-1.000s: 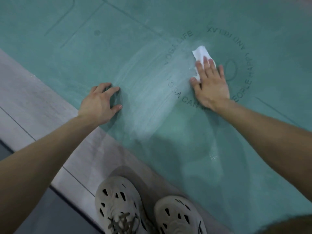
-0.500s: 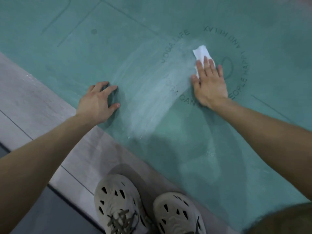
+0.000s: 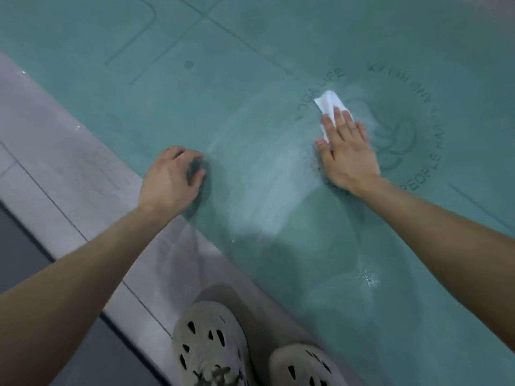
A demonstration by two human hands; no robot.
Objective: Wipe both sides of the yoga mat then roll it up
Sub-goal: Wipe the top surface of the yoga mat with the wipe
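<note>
Our teal rubber yoga mat [image 3: 250, 51] lies flat on pale grey floor [image 3: 55, 135] | right hand [image 3: 348, 154], fingers straight, presses white folded wipe [image 3: 328, 103] onto it | left hand [image 3: 170, 179] braces fingertips near its edge, grasping nothing

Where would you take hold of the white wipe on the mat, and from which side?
Probably the far end of the white wipe, coming from beyond the right hand. It lies flat on the yoga mat, its near part pinned under that hand; only the far end shows free.

Matt teal yoga mat [image 3: 250, 45], wet streaks; white cloth [image 3: 330, 103]; pale wood-grain floor [image 3: 55, 140].
</note>
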